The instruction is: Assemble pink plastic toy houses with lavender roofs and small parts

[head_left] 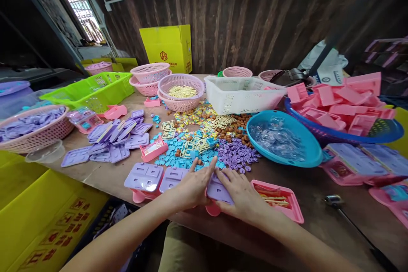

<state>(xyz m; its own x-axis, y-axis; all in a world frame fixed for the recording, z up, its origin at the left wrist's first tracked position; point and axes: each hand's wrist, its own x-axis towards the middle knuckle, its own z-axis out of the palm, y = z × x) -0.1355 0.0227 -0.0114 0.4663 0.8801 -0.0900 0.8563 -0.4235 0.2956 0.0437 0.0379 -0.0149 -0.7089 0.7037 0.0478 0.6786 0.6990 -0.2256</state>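
A purple lid [219,189] sits on a pink toy box at the table's front edge, partly hidden by my hands. Across its top lies my right hand [240,193], fingers at the far edge and thumb at the near edge, gripping it. My left hand [197,183] rests against the lid's left side with its fingers stretched forward; its thumb is hidden. Left of it stand two more pink boxes with purple lids, one lid [145,176] fully visible. To the right, an open pink box [282,202] holds yellowish sticks and red-orange pieces.
Loose blue pieces [172,155], purple discs [237,153] and brown pieces lie beyond my hands. Purple panels [117,138] are piled left. A blue basin [314,153] holds clear packets; pink parts [344,102] fill a basket. A black-handled tool [353,225] lies right.
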